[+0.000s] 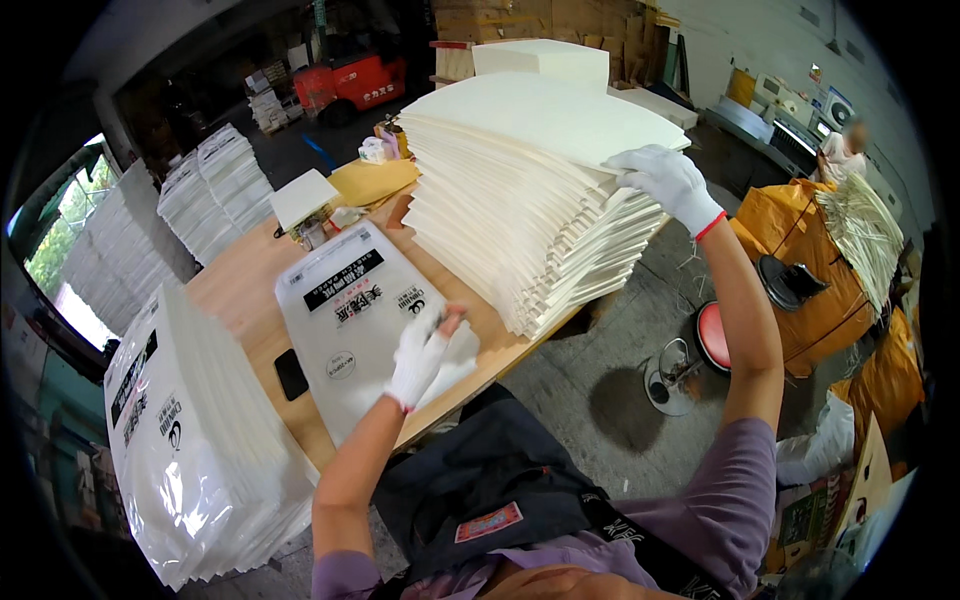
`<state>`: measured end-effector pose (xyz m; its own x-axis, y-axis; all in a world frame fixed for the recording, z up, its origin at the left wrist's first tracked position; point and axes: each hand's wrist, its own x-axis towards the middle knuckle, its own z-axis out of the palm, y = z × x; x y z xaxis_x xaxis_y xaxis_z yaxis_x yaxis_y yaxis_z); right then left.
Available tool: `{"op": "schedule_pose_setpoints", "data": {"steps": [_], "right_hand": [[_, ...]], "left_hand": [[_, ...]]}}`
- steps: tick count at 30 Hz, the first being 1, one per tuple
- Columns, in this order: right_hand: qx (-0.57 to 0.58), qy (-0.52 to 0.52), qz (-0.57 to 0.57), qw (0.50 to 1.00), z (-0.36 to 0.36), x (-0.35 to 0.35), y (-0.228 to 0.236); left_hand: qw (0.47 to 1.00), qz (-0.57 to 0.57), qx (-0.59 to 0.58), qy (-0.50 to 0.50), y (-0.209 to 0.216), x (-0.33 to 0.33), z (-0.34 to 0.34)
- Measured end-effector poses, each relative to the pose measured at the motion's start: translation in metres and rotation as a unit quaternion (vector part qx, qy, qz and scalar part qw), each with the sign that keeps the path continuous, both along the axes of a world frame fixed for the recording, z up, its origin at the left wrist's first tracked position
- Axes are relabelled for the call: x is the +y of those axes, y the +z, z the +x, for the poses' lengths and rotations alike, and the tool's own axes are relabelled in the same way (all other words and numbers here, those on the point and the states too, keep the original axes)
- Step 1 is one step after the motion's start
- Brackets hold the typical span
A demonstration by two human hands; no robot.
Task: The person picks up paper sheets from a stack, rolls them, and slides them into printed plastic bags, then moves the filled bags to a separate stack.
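Observation:
My right hand [672,185], in a white glove with a red cuff, is at the right corner of a tall stack of white paper sheets [520,190]. Its fingers close over the edge of the upper sheets; the thumb is partly hidden. My left hand [422,358], gloved alike with some bare fingertips showing, hovers over or touches the lower right of a pile of printed clear plastic bags [330,310]. Slight blur hides how its fingers are closed. The bags lie flat on the wooden table [235,290], with a black phone [291,374] beside them.
Packed paper bundles in printed plastic [200,440] stand at the near left. A yellow envelope [372,182] and small items lie at the table's far side. Right of the table are a red-topped stool [712,335] and orange sacks [800,280]. Farther off are a red forklift [350,82] and a seated person [842,158].

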<state>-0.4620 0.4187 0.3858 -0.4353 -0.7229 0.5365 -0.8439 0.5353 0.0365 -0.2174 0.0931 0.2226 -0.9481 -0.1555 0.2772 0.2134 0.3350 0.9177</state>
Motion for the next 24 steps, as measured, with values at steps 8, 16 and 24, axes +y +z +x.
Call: {"op": "schedule_pose_setpoints", "data": {"steps": [8,16,24], "right_hand": [[0.219,0.143,0.032,0.965,0.070,-0.065,0.039],[0.048,0.003,-0.022,0.999,0.112,-0.027,0.044],[-0.560,0.228,-0.248,0.757,0.075,-0.037,-0.062]], "left_hand": [[0.817,0.535,-0.103,-0.187,0.101,-0.002,-0.141],[0.942,0.271,-0.194,0.049,0.130,-0.032,-0.068],[0.929,0.312,-0.200,0.017,0.074,-0.114,0.091]]}}
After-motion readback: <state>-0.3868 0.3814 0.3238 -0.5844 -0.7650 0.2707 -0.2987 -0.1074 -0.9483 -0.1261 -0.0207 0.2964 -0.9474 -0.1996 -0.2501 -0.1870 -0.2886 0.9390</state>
